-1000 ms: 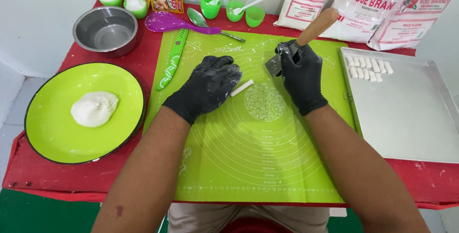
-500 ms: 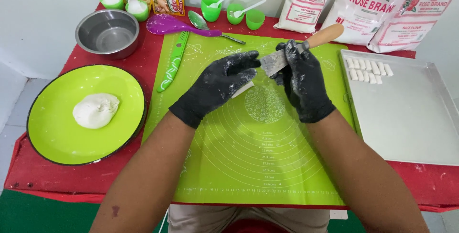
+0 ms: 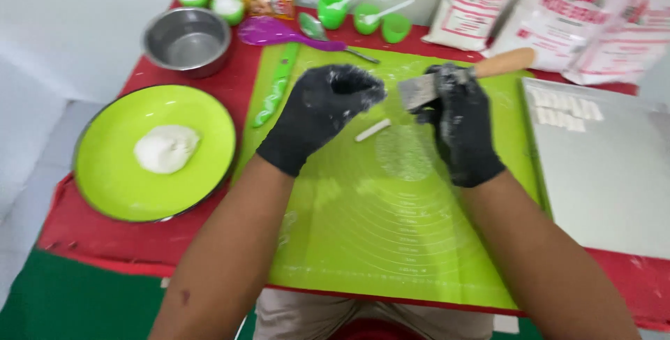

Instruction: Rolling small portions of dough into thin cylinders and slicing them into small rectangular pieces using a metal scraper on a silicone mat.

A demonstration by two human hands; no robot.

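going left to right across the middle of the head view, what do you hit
green plate with dough lump → left hand → small dough strip → right hand holding scraper → metal tray

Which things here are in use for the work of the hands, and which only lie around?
In use:
- left hand, at the scraper's blade
- right hand, holding the scraper
- dough strip
- green mat
- cut pieces on the tray

Lying about:
- dough ball on green plate
- steel bowl
- purple spoon
- green cups
- flour bags
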